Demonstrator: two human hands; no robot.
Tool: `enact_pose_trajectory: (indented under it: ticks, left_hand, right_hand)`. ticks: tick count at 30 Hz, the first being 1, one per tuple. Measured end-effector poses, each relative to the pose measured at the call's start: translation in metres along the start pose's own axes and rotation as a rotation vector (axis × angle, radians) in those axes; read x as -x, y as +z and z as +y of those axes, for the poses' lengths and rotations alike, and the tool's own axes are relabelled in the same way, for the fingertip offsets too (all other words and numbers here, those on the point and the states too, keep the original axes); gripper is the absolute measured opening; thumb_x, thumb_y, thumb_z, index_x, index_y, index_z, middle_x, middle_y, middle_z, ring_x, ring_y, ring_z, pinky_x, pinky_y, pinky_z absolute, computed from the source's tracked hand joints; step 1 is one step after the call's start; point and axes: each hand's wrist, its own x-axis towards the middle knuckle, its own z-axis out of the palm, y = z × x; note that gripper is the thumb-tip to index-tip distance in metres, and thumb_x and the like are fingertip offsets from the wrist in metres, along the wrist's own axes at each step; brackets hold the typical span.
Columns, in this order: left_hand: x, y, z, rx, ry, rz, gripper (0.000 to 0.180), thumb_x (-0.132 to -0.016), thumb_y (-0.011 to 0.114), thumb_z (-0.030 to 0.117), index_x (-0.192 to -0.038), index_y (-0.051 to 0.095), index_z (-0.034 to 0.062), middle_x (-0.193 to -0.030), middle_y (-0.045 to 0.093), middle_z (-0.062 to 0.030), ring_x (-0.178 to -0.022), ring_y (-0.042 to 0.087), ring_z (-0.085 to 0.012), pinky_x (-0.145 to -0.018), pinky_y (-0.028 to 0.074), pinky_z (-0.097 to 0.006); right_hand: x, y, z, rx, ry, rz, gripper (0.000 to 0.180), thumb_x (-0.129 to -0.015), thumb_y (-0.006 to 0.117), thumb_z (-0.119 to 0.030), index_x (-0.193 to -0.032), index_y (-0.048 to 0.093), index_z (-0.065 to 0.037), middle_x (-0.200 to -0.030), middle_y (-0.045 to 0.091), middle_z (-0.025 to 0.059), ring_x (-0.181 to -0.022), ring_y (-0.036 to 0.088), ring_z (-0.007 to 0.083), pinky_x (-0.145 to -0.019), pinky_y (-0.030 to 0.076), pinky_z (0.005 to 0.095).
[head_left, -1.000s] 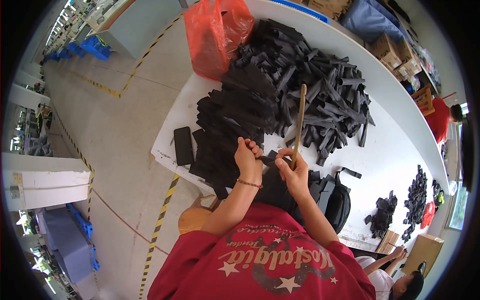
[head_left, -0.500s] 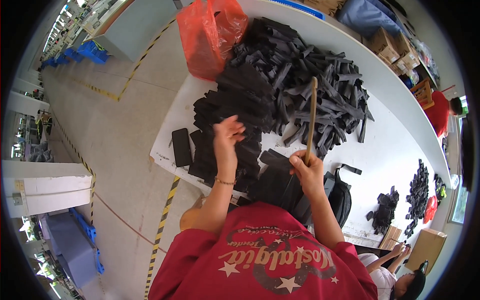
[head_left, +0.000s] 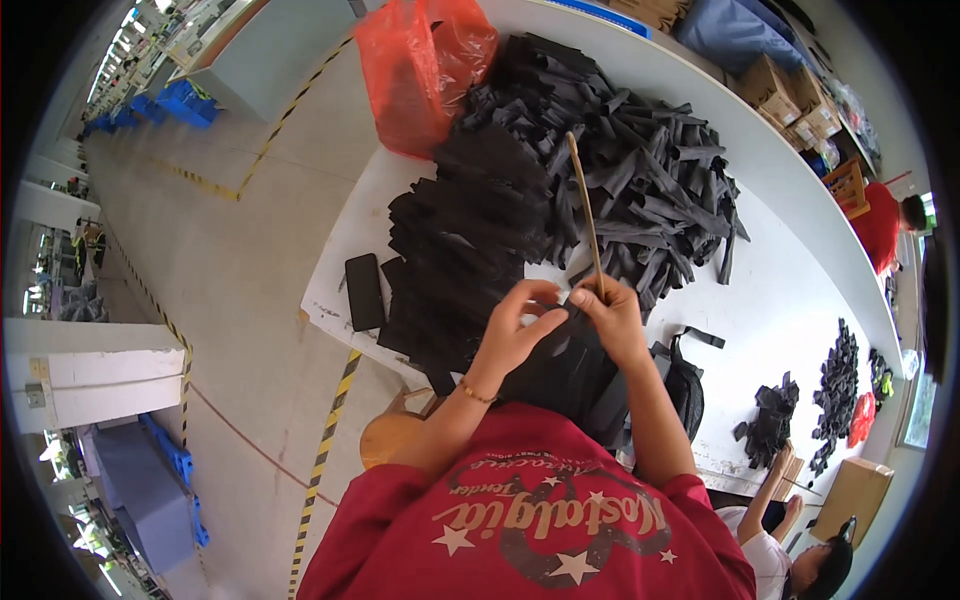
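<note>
My right hand is closed round the lower end of a long thin wooden-looking stick, which points up and slightly left over the table. Close beside it, my left hand has its thumb and forefinger curved apart, with nothing visible between them. A dark fabric piece lies beneath both hands, against my front. Beyond my left hand spreads a layered stack of black fabric pieces. A loose heap of black fabric strips fills the table past the stick.
A black phone lies at the white table's left edge. A red plastic bag stands at the far left corner. A black bag is by my right forearm. At the right, another person's hands are near a small dark pile.
My left hand has come right and nearer to me, from over the stack to beside my right hand. The stick's upper end has swung left.
</note>
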Motion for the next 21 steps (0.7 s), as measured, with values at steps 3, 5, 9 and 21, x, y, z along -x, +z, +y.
enact_pose_trajectory:
  ticks: [3,5,9,21]
  left_hand:
    - [-0.008,0.001,-0.008,0.139,-0.055,-0.046,0.012,-0.087,0.066,0.007,-0.097,0.060,0.0026,-0.080,0.058,0.0022,-0.071,0.052,-0.0037,-0.065,0.043,-0.018]
    - [-0.008,-0.002,-0.008,0.132,-0.101,0.046,0.011,-0.090,0.064,0.011,-0.096,0.060,0.0033,-0.080,0.057,0.0033,-0.071,0.051,-0.0026,-0.065,0.042,-0.018]
    - [-0.004,0.010,-0.005,0.440,-0.255,0.124,0.010,-0.092,0.060,0.013,-0.096,0.060,0.0042,-0.080,0.055,0.0055,-0.072,0.047,-0.0001,-0.062,0.037,-0.017]
    - [-0.043,-0.069,-0.024,-0.271,0.023,0.489,0.023,-0.094,0.058,0.023,-0.078,0.059,0.0054,-0.068,0.058,-0.0020,-0.058,0.055,-0.0142,-0.052,0.044,-0.026]
  right_hand:
    - [0.011,0.019,-0.001,-0.143,-0.082,0.025,0.020,-0.085,0.071,-0.018,-0.092,0.061,-0.002,-0.071,0.054,-0.0047,-0.061,0.047,0.0039,-0.056,0.038,0.0187]
    - [0.012,0.021,0.010,-0.169,0.014,0.071,0.018,-0.086,0.070,-0.016,-0.091,0.060,-0.003,-0.071,0.054,-0.0045,-0.061,0.048,0.0040,-0.056,0.038,0.0184]
    - [0.014,0.016,0.014,-0.230,0.123,0.041,0.013,-0.086,0.070,-0.013,-0.087,0.060,-0.004,-0.067,0.051,-0.0063,-0.059,0.045,0.0025,-0.053,0.035,0.0193]
    - [0.004,-0.025,0.046,0.106,0.030,0.232,0.012,-0.086,0.067,-0.013,-0.092,0.064,-0.002,-0.069,0.056,-0.0021,-0.055,0.048,0.0048,-0.050,0.038,0.0232]
